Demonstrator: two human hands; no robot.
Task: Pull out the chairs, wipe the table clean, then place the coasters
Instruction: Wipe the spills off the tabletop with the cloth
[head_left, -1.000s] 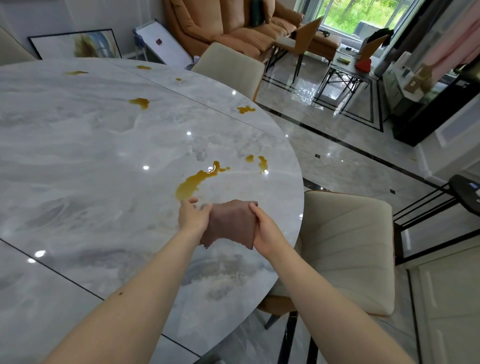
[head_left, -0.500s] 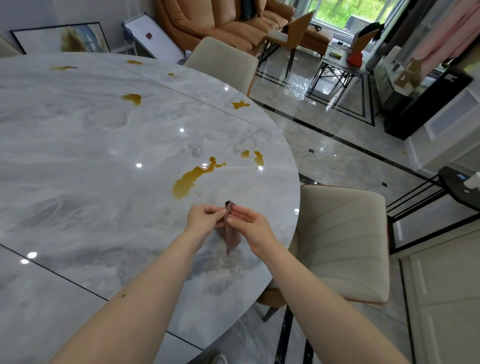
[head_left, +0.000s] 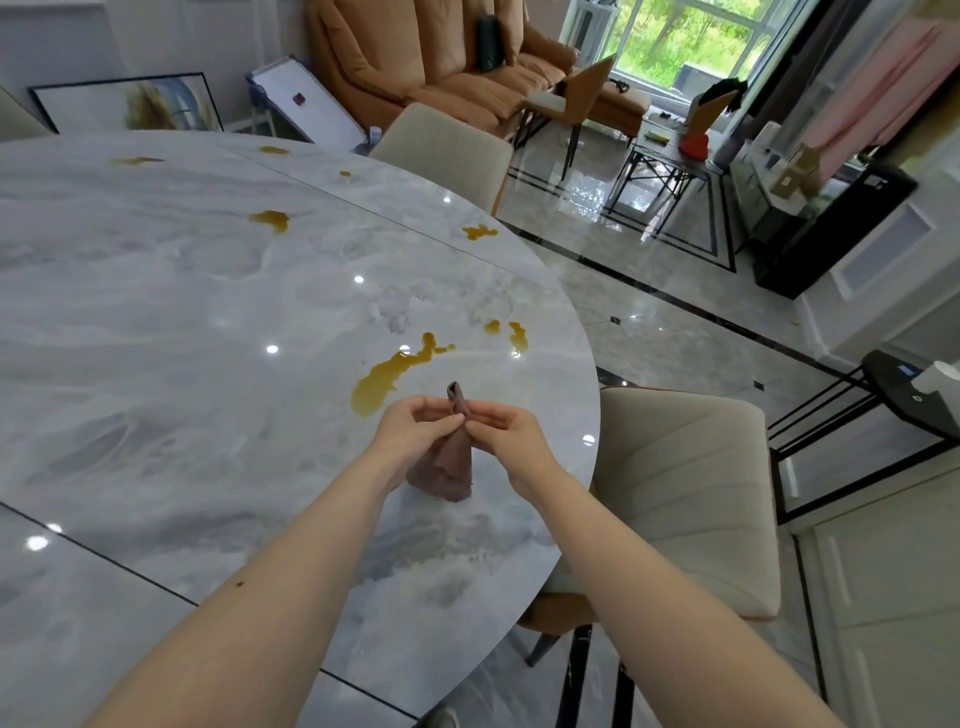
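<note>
Gathered since a second ago from a flat spread into a hanging bunch: brown cloth (head_left: 448, 457), pinched at its top between fingertips of left hand (head_left: 415, 431) and right hand (head_left: 503, 431). Held just above table (head_left: 156, 338), near side of large amber spill (head_left: 387, 375). Wrists close, forearms converging. Risk: loose bunch smearing rather than lifting.

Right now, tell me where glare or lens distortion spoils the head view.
Head view: small ceiling-light glints dot the marble table, none covering the largest spill; the floor by the window glares white; the wide lens bends the table edge and stretches both forearms; the cloth in both hands stays sharp.
</note>
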